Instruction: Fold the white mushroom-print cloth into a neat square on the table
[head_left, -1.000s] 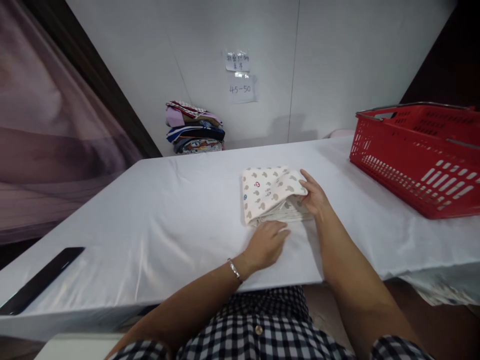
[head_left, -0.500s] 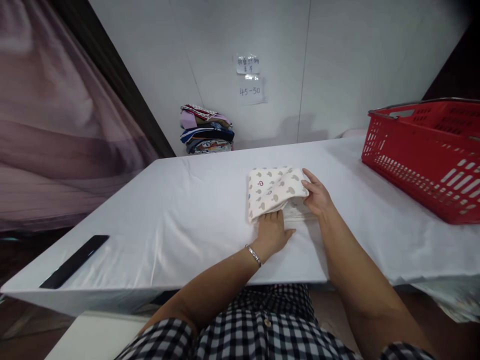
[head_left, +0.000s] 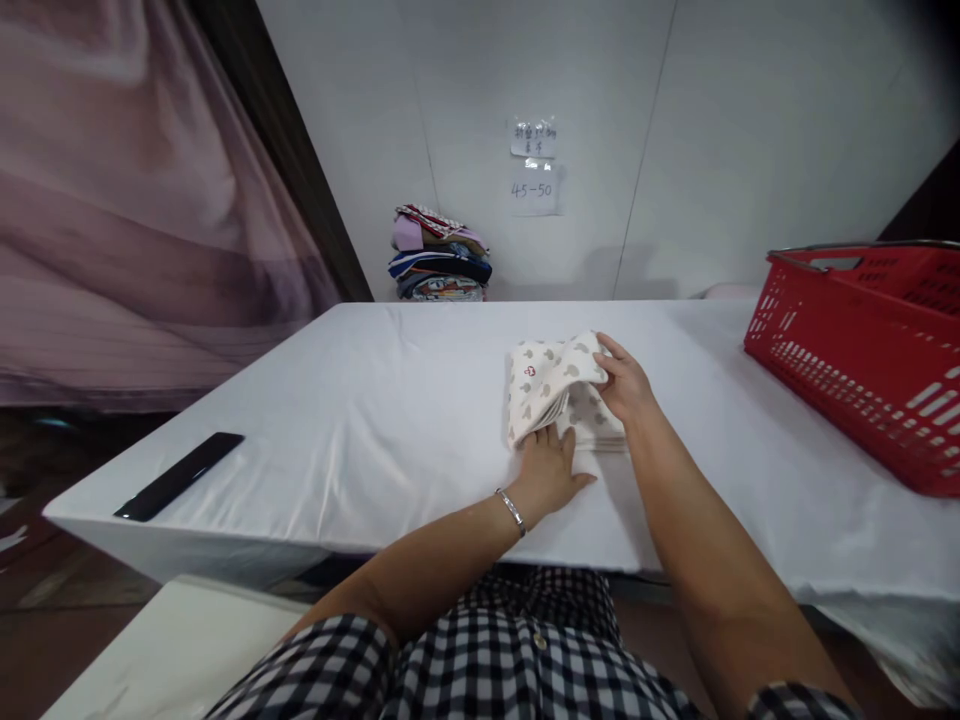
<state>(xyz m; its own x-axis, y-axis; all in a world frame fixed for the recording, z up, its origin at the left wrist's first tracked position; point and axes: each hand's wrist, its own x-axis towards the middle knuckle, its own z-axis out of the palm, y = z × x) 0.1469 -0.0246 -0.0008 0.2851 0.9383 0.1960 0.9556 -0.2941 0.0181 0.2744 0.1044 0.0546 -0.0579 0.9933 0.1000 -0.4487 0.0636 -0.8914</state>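
Observation:
A white cloth point(head_left: 536, 385) with a grey mushroom-like print and a small red mark lies folded in several layers on the table. My right hand point(head_left: 624, 380) pinches the upper layers at their right edge and holds them up off the layers beneath. At the cloth's near edge, my left hand point(head_left: 551, 470) lies with its fingers stretched out and thumb apart. Its fingertips reach just under the lifted layers, so they are partly hidden. A silver bracelet point(head_left: 511, 510) is on the left wrist.
A white-covered table point(head_left: 405, 420) spans the view. On the right stands a red plastic basket point(head_left: 847, 350). A dark flat object point(head_left: 180, 475) lies near the left edge. Folded clothes point(head_left: 440, 255) are stacked against the back wall, left of two paper signs point(head_left: 535, 190).
The right hand has raised the cloth's upper layers higher and folded them leftward, so more of the lower layers shows. The left hand's fingers have spread. The camera view has shifted slightly.

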